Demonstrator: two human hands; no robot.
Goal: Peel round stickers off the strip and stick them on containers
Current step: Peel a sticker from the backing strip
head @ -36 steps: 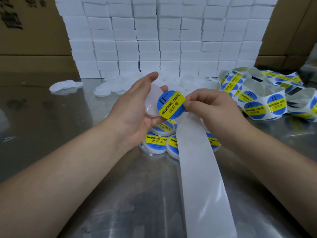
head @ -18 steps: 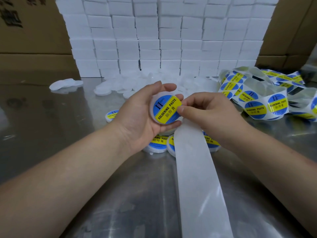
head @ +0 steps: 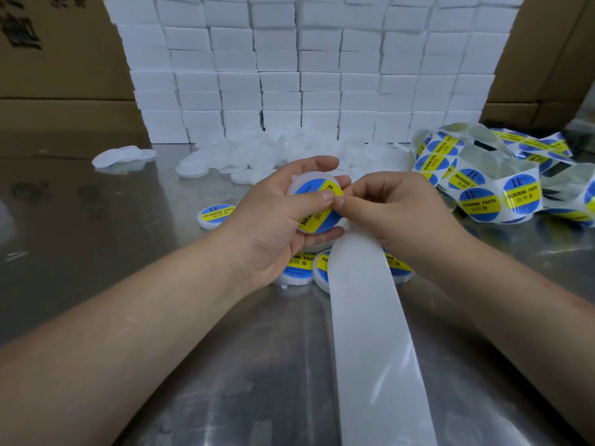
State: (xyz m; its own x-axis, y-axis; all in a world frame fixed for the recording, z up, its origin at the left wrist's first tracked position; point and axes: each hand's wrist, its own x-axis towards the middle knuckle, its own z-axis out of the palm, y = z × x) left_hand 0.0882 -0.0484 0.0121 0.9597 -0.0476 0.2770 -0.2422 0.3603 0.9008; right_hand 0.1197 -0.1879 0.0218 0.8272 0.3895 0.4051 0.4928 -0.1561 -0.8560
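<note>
Over the steel worktop [head: 122,252], my left grip [head: 277,223] clamps a white container [head: 298,182] bearing a round sticker [head: 312,192].
My left thumb presses the blue-and-yellow sticker; my right grip [head: 397,209], fingers curled, pinches its right edge; the bare strip [head: 367,317] trails from under that hand toward me; labelled containers [head: 215,216] lie beneath; sticker coils [head: 483,191] sit right; white boxes [head: 289,75] stand stacked behind.

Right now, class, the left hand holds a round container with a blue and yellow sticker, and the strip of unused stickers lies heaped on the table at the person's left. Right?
No. The head view shows the strip of unused stickers heaped on the table to the person's right; the left hand does hold the stickered round container.
</note>
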